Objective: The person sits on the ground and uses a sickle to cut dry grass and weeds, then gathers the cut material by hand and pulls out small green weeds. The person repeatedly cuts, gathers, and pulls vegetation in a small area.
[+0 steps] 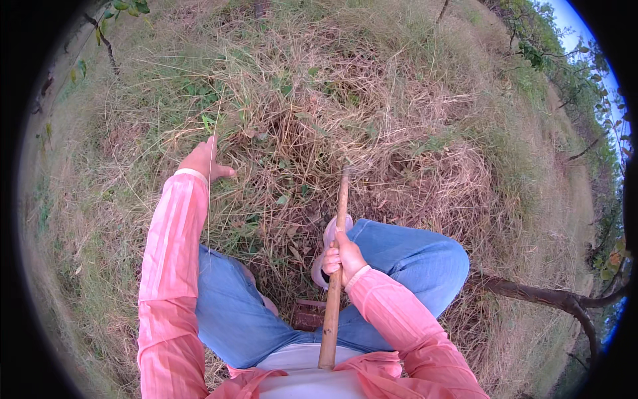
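Note:
My right hand (343, 257) is wrapped around a long wooden handle (331, 309). Its thick butt end is close to my torso, and its far end runs forward into dry grass, where a short dark metal part (346, 170) shows; whatever lies beyond that is hidden. Out to the left, my left hand (202, 160) reaches over the grass (239, 164) with thumb and index finger spread apart. No object shows in it, though its other fingers are partly out of sight. A thin pale stalk (210, 199) passes in front of that hand.
Between my bent legs in blue jeans (418, 259) sits a small reddish-brown block-like object (306, 315), partly covered. My light shoe (326, 249) is beside the handle. A bare tree branch (528, 292) juts in at the right. Leafy twigs (105, 42) hang at upper left.

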The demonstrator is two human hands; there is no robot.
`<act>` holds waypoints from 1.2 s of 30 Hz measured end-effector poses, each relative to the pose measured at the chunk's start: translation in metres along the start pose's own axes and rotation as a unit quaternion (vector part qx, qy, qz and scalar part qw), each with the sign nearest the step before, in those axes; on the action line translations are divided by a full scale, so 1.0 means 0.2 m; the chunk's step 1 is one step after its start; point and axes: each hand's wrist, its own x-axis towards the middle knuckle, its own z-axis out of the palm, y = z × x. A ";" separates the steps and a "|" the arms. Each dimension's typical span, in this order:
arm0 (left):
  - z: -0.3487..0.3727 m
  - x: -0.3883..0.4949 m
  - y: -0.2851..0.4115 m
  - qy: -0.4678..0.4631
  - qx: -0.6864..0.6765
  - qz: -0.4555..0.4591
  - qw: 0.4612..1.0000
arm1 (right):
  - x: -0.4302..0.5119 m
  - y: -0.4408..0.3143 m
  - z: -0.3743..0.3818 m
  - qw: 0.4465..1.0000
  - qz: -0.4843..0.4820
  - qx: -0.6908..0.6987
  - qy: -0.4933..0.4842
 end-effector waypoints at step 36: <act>-0.11 -0.35 -0.40 0.081 0.060 -0.134 0.986 | 0.24 0.50 0.42 0.984 0.041 -0.122 -0.123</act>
